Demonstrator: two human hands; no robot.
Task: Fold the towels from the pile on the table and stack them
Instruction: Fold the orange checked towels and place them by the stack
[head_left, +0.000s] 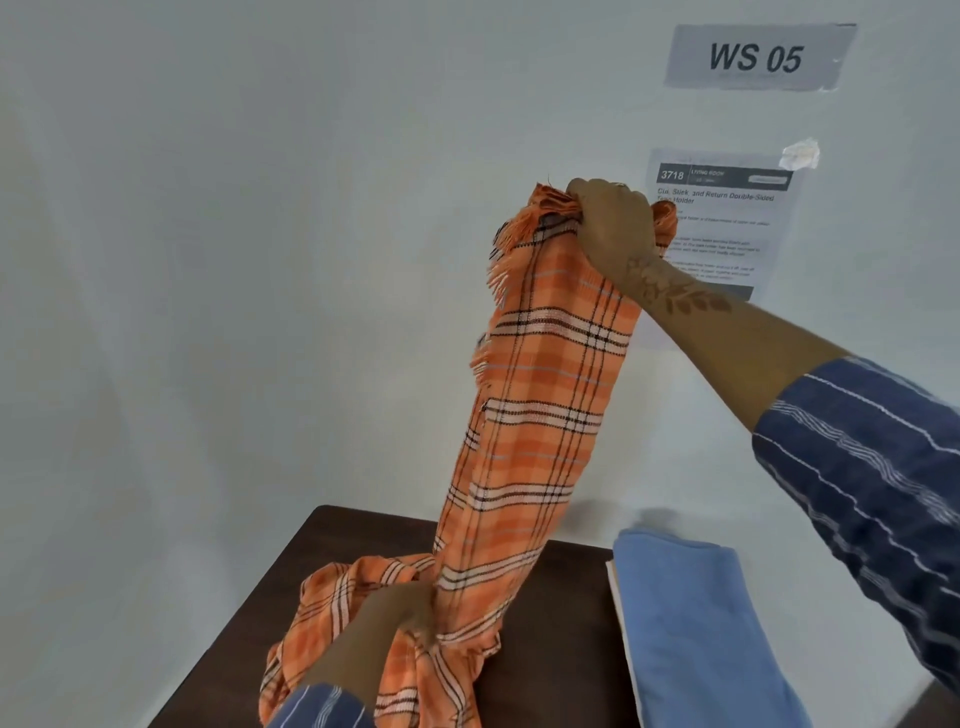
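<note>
On the dark table (545, 649), the left hand (395, 618) pinches the lower, bunched part of the orange plaid towel (540, 415), its grip closed on cloth. The right hand (613, 228) clutches the fringed end high above. This towel looks unfolded yet. Rightmost, folded blue towels (696, 613) lie stacked, apparently done.
</note>
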